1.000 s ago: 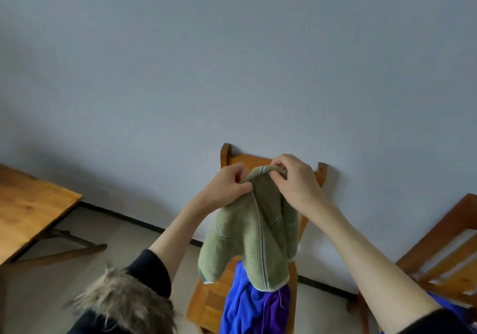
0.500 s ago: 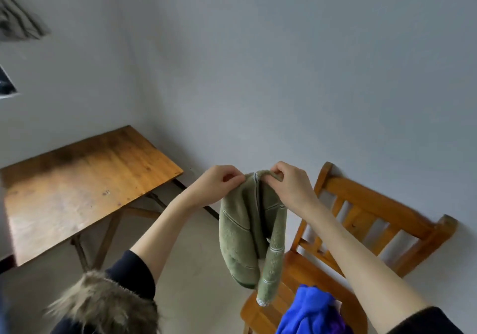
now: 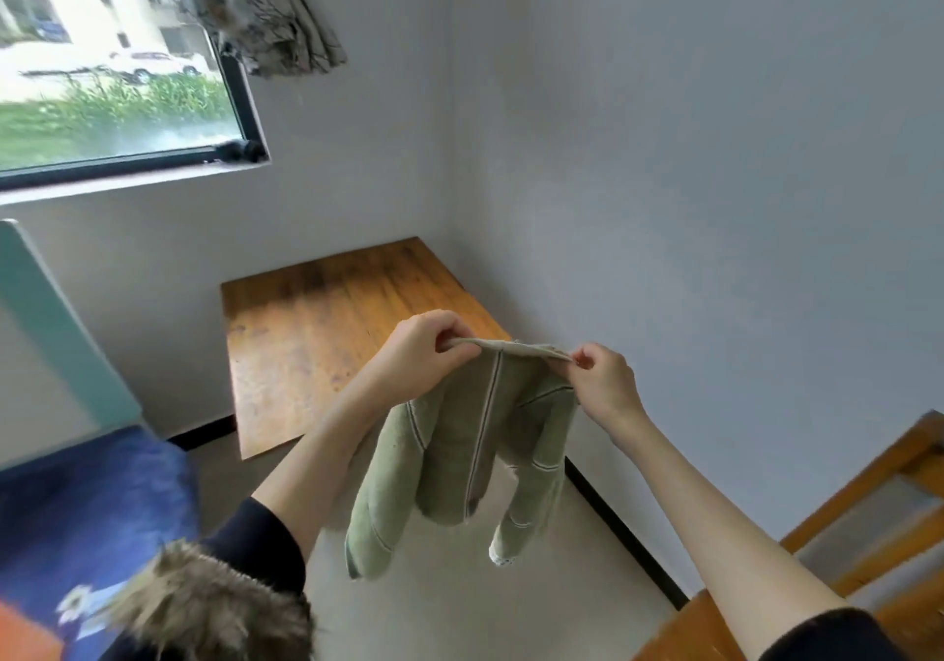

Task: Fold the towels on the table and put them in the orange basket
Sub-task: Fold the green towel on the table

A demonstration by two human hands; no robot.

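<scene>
Above the bare grey floor (image 3: 459,609), the green towel (image 3: 459,456) hangs in mid-air, its top edge stretched flat between both hands. Left hand (image 3: 416,354) pinches one corner, right hand (image 3: 603,379) pinches the other, both gripping tight. Folds droop freely with open space beneath. Beyond it, the wooden table (image 3: 316,338) sits in the corner, its far edges against the grey walls (image 3: 715,149). A wooden chair (image 3: 868,532) crowds the right side, near the right forearm. Window (image 3: 112,62) up left, patterned curtain (image 3: 265,11) bunched beside it. No readable writing anywhere.
</scene>
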